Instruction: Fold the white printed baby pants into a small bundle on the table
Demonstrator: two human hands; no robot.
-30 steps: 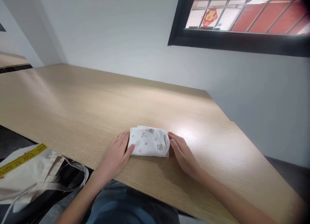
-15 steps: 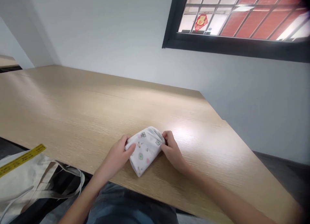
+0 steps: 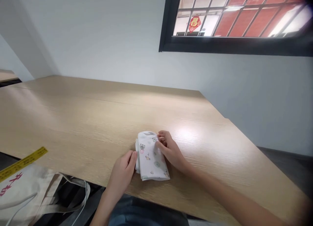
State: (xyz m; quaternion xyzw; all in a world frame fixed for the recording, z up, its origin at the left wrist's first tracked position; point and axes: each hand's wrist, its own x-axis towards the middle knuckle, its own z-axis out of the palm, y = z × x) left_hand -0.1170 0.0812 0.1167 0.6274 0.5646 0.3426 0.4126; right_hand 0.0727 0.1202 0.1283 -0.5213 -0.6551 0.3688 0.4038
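Note:
A folded white cloth (image 3: 152, 159) printed with small animals and coloured dots stands at the near middle of the table, its layers showing along the left side and a rounded fold at the top. My left hand (image 3: 124, 170) pinches its left edge, thumb on the near side. At the upper right edge, my right hand (image 3: 171, 151) has its thumb against the printed face and its fingers curled behind; part of that grip is hidden by the cloth.
The wooden table (image 3: 85, 118) runs back to a pale wall (image 3: 110, 33) with a dark-framed barred window (image 3: 220, 45). Left of my lap is a cream bag (image 3: 26, 193) with looped straps. A yellow printed strip (image 3: 24, 162) lies over the table's front edge.
The cloth has turned from a slanted position to nearly straight, its printed face towards me. My left hand has moved lower along its left edge; the right stays at the upper right.

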